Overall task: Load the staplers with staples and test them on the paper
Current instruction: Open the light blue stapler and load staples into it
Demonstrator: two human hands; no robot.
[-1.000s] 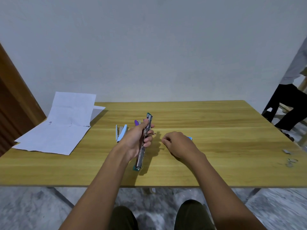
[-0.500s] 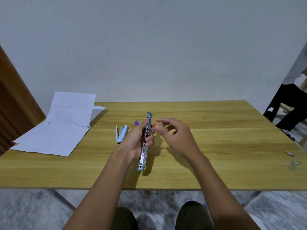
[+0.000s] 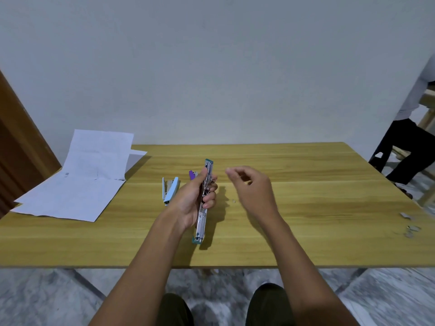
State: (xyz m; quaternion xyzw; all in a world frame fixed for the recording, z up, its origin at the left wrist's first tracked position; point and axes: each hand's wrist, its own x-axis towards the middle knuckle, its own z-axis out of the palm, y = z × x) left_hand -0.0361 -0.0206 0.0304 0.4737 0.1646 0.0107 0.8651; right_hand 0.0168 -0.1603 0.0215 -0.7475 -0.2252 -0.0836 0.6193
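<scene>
My left hand (image 3: 191, 201) grips a long teal and metal stapler (image 3: 201, 228), opened out flat and held above the wooden table (image 3: 317, 203) with one end pointing away from me. Just right of the stapler hovers my right hand (image 3: 255, 194), its fingers loosely curled and apart, with nothing visible in them. A light blue stapler (image 3: 170, 190) lies open on the table left of my left hand. Behind my left thumb a purple stapler (image 3: 192, 174) peeks out, mostly hidden. White paper sheets (image 3: 77, 182) lie at the table's left end.
A tiny staple piece (image 3: 233, 201) lies on the table between my hands. Loose staple strips (image 3: 410, 228) sit near the right edge. A person (image 3: 404, 147) sits beyond the table's right end. A brown door (image 3: 14, 142) stands at the left.
My right hand lifted off the table, went to the stapler's top with fingers spread, then drew back a little to the right. My left hand kept hold of the teal stapler.
</scene>
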